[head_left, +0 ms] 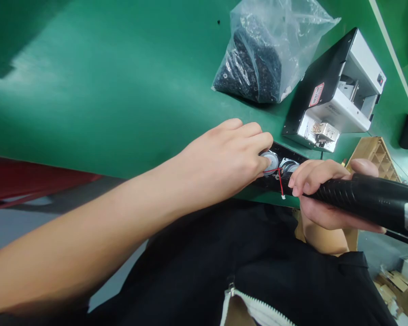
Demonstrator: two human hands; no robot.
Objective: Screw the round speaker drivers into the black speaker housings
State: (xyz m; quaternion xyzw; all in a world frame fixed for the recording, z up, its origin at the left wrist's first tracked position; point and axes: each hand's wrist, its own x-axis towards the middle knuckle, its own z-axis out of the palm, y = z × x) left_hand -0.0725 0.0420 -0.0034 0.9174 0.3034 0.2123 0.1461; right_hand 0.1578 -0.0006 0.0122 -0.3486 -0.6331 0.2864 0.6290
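A long black housing (pixel 274 183) lies near the table's edge, with round silver-grey speakers (pixel 270 162) set in it. Over the speakers runs a thin red wire (pixel 280 181) that ends in a small white plug (pixel 283 197). My left hand (pixel 236 156) is closed at the housing's left end, its thumb by a speaker; the fingertips are partly hidden. My right hand (pixel 321 181) wraps round a black electric screwdriver (pixel 363 194), held almost flat over the housing's right end. Behind the right fingers the screwdriver's tip is hidden.
Beyond the housing stands a black and silver screw feeder (pixel 333 97). A clear plastic bag (pixel 258 59) of small black parts sits left of it on the green table (pixel 105 90). A divided wooden tray (pixel 374 156) is at the right; cardboard boxes (pixel 399 290) lie lower right.
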